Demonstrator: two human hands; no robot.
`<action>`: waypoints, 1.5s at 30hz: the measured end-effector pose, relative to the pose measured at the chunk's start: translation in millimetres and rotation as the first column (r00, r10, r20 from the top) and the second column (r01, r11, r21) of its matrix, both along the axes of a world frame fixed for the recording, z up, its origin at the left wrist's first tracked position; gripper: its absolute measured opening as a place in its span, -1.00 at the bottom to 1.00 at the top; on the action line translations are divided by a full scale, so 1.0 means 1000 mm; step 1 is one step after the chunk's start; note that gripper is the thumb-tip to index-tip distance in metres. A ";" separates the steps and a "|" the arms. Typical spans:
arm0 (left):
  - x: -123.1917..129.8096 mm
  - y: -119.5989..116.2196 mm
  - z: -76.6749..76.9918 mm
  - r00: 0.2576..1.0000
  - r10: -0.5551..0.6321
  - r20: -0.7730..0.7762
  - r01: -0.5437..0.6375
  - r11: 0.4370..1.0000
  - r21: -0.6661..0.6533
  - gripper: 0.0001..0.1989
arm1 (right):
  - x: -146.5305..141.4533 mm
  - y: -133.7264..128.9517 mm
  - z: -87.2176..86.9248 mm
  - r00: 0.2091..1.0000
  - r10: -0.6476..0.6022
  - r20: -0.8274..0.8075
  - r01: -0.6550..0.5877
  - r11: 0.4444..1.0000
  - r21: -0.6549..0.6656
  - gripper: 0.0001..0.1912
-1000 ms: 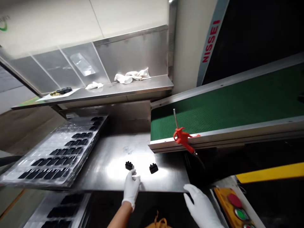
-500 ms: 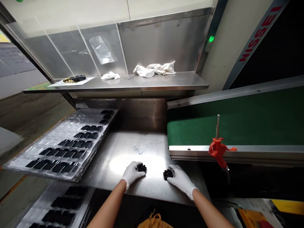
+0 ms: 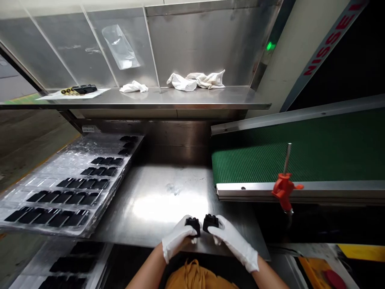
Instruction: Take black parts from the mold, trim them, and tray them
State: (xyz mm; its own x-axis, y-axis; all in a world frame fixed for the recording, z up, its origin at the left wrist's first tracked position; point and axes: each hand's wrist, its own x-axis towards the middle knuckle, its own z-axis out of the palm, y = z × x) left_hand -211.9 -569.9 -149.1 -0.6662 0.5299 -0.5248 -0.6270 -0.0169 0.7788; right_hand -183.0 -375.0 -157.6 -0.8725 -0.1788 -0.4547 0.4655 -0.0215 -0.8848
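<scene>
Above the front edge of the steel table [image 3: 168, 180], my two white-gloved hands are close together. My left hand [image 3: 178, 237] is closed on a small black moulded part [image 3: 193, 226] with bumps along its top. A similar black moulded part [image 3: 210, 222] is pinched in my right hand [image 3: 233, 241], its bumps also facing up. A narrow gap separates the two parts. To the left lies a clear plastic tray [image 3: 45, 168] with rows of black parts [image 3: 61, 216] in its pockets.
A green conveyor belt [image 3: 315, 148] stands at the right, with an orange air gun [image 3: 283, 190] hung on its rail. Across the back runs a steel shelf [image 3: 180, 100] with white cloths [image 3: 207, 80]. More black parts fill a lower tray [image 3: 96, 261].
My hands have come together and nearer to my body, each still with its black part. The parts now show their bumps upward. The view has shifted slightly.
</scene>
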 end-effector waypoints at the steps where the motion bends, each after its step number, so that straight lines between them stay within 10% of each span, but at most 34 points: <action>1: 0.006 0.003 0.003 0.999 0.010 0.053 -0.016 0.994 0.108 -0.81 | 0.005 0.001 0.009 1.000 0.009 -0.008 -0.010 0.999 -0.051 -0.52; 8: 0.027 0.019 0.034 0.964 0.090 0.248 -0.183 0.906 0.382 -0.86 | 0.035 0.013 0.051 0.996 -0.090 0.028 0.094 0.970 -0.225 -0.66; 18: 0.027 0.032 0.078 0.938 0.007 0.346 -0.193 0.840 0.508 -0.58 | 0.051 0.015 0.071 0.878 -0.335 0.343 0.471 0.739 -0.482 -0.58; 23: 0.028 0.035 0.090 0.957 0.022 0.291 -0.171 0.849 0.500 -0.47 | 0.049 0.012 0.075 0.896 -0.301 0.326 0.441 0.680 -0.585 -0.56; 30: 0.031 0.031 0.094 0.965 0.017 0.262 -0.139 0.880 0.454 -0.42 | 0.057 0.010 0.082 0.929 -0.325 0.178 0.369 0.769 -0.521 -0.54; 35: 0.032 0.034 0.094 0.973 -0.015 0.228 -0.108 0.850 0.515 -0.36 | 0.062 0.005 0.094 0.954 -0.298 -0.037 0.288 0.941 -0.176 -0.43; 39: 0.033 0.038 0.094 0.966 -0.012 0.259 -0.131 0.840 0.526 -0.41 | 0.062 -0.003 0.099 0.963 -0.226 -0.145 0.236 0.970 0.052 -0.33; 45: 0.031 0.035 0.092 0.948 -0.014 0.319 -0.164 0.836 0.524 -0.36 | 0.060 0.003 0.098 0.970 -0.208 -0.126 0.203 0.978 -0.050 -0.34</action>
